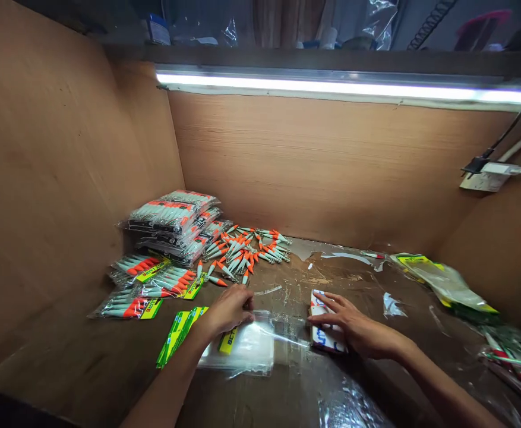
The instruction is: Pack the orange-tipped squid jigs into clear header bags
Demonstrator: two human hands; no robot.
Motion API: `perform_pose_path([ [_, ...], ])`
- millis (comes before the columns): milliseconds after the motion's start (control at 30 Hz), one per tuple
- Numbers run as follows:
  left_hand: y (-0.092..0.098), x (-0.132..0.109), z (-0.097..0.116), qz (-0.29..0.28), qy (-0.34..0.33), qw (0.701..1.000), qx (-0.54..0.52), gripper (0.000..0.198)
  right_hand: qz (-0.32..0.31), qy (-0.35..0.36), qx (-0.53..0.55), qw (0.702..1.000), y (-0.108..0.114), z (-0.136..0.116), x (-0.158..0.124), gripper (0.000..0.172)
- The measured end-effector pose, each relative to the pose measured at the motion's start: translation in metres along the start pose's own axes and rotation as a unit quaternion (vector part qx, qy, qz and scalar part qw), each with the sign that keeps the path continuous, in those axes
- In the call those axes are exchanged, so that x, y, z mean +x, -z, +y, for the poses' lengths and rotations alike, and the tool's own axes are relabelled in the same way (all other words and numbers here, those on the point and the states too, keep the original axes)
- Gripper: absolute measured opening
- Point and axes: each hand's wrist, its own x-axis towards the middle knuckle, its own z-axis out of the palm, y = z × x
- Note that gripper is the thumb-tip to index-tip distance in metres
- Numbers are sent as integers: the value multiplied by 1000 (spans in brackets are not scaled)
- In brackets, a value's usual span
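My left hand (pixel 233 308) is closed, its thumb and fingertips pinched at the upper edge of a clear plastic bag (pixel 260 348) on a flat stack. A yellow label card (pixel 228 341) shows at the bag, partly under my wrist. My right hand (pixel 351 324) lies with fingers spread over a white block (pixel 329 340) printed in blue and red. Clear film stretches across the table between the two hands. Left of my left wrist lie fanned green-and-yellow cards (pixel 175 337). Beyond it is a loose pile of orange-and-pale-green fishing lures (pixel 237 252).
Packed bags of lures (pixel 166 214) are stacked at the back left, with smaller labelled packs (pixel 130 303) before them. Clear bags with yellow-green headers (pixel 447 282) and more packs (pixel 516 356) lie right. A power socket (pixel 483 180) with cables hangs on the right wall.
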Motion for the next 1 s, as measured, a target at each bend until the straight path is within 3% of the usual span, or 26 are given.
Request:
perform_pose_path([
  [100, 0, 5, 4, 11, 8, 1000, 2, 4, 8, 9, 32, 999, -7, 13, -16, 40],
  [233, 8, 7, 8, 28, 7, 1000, 6, 13, 116, -51, 68, 990, -22, 17, -24, 39],
  [367, 18, 7, 22, 41, -43, 998, -34, 19, 180, -89, 148, 968, -23, 4, -12, 61],
  [433, 22, 7, 35, 32, -62, 996, -55, 22, 166, -88, 220, 957, -19, -4, 1, 62],
  [533, 23, 8, 57, 28, -85, 991, -102, 25, 113, -67, 352, 927, -17, -13, 20, 32],
  [633, 11, 14, 72, 17, -102, 980, -170, 49, 99, -60, 410, 905, -20, -15, 29, 23],
  [733, -9, 24, 70, -28, -74, 971, -225, 36, 143, -93, 341, 925, -25, -11, 21, 29],
  [833, -23, 30, 56, -46, -53, 963, -261, 45, 230, -149, 158, 949, -32, -3, 3, 52],
  [933, -26, 30, 44, -48, -46, 957, -281, 51, 204, -198, 10, 959, -48, 2, -14, 82],
  [1000, -24, 29, 40, -53, -45, 959, -273, 52, 163, -224, -41, 960, -58, 4, -20, 91],
])
